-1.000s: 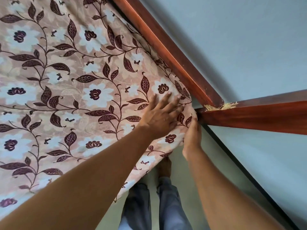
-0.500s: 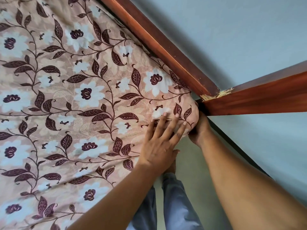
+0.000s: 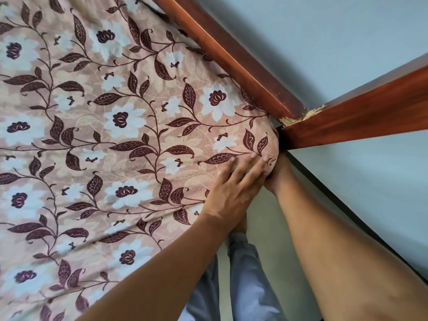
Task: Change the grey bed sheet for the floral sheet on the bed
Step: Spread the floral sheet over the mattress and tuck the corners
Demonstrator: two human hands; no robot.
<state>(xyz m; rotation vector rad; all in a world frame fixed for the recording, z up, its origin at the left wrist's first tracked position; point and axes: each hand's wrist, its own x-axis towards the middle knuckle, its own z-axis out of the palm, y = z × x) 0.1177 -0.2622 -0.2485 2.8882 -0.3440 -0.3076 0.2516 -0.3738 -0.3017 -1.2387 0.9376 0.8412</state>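
The floral sheet [image 3: 129, 140], beige with white flowers and dark maroon leaves, covers the mattress and fills the left of the view. My left hand [image 3: 234, 188] lies flat on the sheet beside the mattress corner, fingers straight and pressing down. My right hand [image 3: 276, 174] reaches under that corner, just below the wooden frame joint; its fingers are hidden behind the sheet and my left hand. No grey sheet is visible.
Two reddish wooden bed rails [image 3: 234, 54] meet at a chipped joint [image 3: 301, 117] right beside the corner. A pale blue wall [image 3: 312, 42] stands close behind. My legs in grey trousers [image 3: 243, 274] stand on pale floor [image 3: 268, 228] below the bed edge.
My left hand slid back from the corner toward the near edge, staying flat. My right hand moved lower and further under the corner. The view shifted closer to the bed.
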